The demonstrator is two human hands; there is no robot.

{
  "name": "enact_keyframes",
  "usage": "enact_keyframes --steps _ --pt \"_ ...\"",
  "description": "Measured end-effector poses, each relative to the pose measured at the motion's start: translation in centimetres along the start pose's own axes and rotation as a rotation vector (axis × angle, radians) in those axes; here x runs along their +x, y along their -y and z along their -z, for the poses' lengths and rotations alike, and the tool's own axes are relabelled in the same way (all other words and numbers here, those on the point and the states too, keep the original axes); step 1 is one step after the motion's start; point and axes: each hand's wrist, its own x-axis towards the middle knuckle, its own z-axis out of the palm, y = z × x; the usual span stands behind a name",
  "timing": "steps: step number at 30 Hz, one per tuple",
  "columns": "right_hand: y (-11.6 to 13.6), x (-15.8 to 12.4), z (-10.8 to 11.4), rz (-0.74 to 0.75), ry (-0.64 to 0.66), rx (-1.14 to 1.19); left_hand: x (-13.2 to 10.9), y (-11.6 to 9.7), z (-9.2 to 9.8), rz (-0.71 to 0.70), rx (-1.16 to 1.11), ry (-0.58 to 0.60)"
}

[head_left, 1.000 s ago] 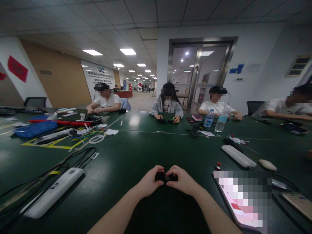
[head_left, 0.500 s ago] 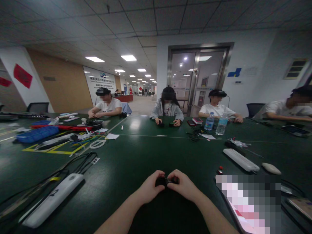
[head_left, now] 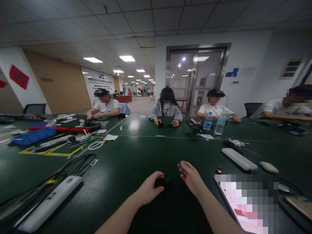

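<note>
My left hand (head_left: 151, 189) is closed round one end of a small black object (head_left: 166, 183), low over the dark green table (head_left: 136, 156). The object's right end sticks out past my fingertips. My right hand (head_left: 191, 177) is raised to the right of it, apart from the object, with thumb and forefinger pinched together. Something small and dark shows at those fingertips, too small to make out.
A white power strip (head_left: 51, 203) with cables lies at left, another power strip (head_left: 239, 159) at right. Near my right forearm is a partly blurred phone-like device (head_left: 240, 208). Bottles (head_left: 208, 122), a blue tray (head_left: 34, 136) and several people sit farther off.
My right hand has let go of the black object and moved up and to the right, its fingertips pinched. My left hand has stayed on the object. The view has shifted slightly.
</note>
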Motion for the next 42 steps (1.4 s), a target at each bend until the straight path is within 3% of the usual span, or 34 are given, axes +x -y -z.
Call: enact_keyframes --steps 7,17,24,34,42 --pt "0.1 0.7 0.7 -0.087 -0.110 0.277 0.0 0.2 0.1 -0.021 0.017 -0.021" --pt "-0.5 1.3 0.7 -0.086 -0.114 0.305 0.1 0.8 0.2 -0.037 0.033 -0.005" --pt "-1.0 0.6 0.1 -0.046 0.008 0.195 0.0 1.1 0.3 -0.014 0.059 0.019" --pt "-1.0 -0.2 -0.7 -0.040 0.051 0.029 -0.1 0.2 0.4 -0.052 0.032 -0.009" --pt "-1.1 -1.4 -1.7 -0.013 0.272 -0.297 0.0 0.8 0.1 -0.095 0.006 -0.021"
